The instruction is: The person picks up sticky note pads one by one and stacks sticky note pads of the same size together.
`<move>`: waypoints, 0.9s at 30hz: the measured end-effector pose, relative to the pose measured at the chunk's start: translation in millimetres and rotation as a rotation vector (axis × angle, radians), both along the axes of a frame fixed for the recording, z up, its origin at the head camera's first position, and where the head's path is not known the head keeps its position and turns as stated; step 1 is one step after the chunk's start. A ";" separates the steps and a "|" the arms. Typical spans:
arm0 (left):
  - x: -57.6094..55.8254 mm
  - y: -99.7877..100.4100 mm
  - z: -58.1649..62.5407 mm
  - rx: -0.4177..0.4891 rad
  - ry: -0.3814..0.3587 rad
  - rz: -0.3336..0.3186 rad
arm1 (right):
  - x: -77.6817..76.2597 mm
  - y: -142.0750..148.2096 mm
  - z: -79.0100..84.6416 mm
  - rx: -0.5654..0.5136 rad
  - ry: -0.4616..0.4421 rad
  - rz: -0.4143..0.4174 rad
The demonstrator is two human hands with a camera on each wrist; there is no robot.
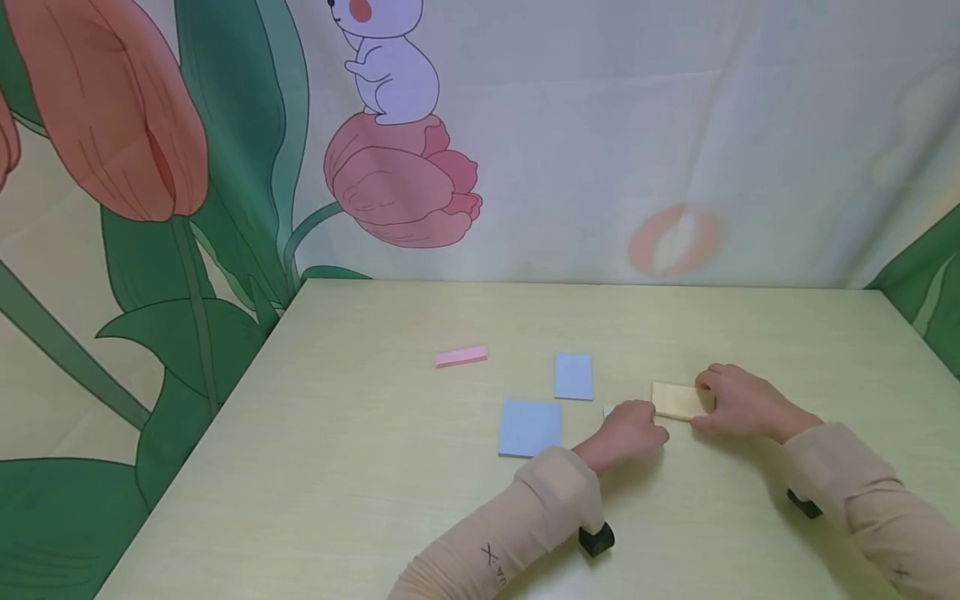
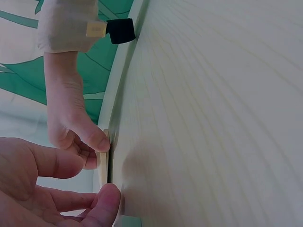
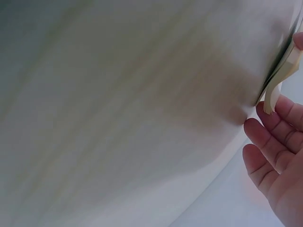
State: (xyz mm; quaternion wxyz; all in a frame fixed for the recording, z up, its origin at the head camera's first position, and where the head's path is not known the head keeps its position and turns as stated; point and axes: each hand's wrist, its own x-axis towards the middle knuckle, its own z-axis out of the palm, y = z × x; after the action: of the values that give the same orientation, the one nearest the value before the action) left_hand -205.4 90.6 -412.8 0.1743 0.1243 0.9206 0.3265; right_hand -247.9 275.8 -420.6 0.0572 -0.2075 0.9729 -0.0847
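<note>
A pale yellow pad of sticky notes (image 1: 675, 402) lies at the right of the group on the table. My right hand (image 1: 742, 404) grips its right end between thumb and fingers; in the right wrist view, the pad's sheets (image 3: 273, 97) bend at that end. Close to the pad's left end is my left hand (image 1: 628, 432), its fingers loosely bent, a gap showing between thumb and finger in the left wrist view. Beneath it, a small pale green pad (image 1: 607, 412) is mostly hidden; its corner (image 2: 130, 221) shows in the left wrist view.
Left of the hands lie a larger blue square pad (image 1: 529, 428) and a smaller blue pad (image 1: 573, 377). Farther left is a narrow pink pad (image 1: 461, 357). The light wooden table (image 1: 337, 467) ends at a printed curtain (image 1: 555, 183) behind.
</note>
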 end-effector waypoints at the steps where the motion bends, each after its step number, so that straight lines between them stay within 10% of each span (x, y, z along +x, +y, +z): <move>1: 0.1 0.1 0.0 -0.001 -0.001 0.002 | 0.2 0.1 0.4 -0.001 0.001 0.000; 27: -2.4 -6.7 -1.0 0.093 0.015 0.043 | 2.2 2.6 5.7 -0.017 0.025 -0.071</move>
State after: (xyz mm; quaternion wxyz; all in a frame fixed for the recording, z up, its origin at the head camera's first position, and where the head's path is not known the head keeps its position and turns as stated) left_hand -207.7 83.9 -413.8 0.1545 0.1151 0.9081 0.3718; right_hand -245.7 278.3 -414.9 0.0402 -0.1745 0.9795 -0.0925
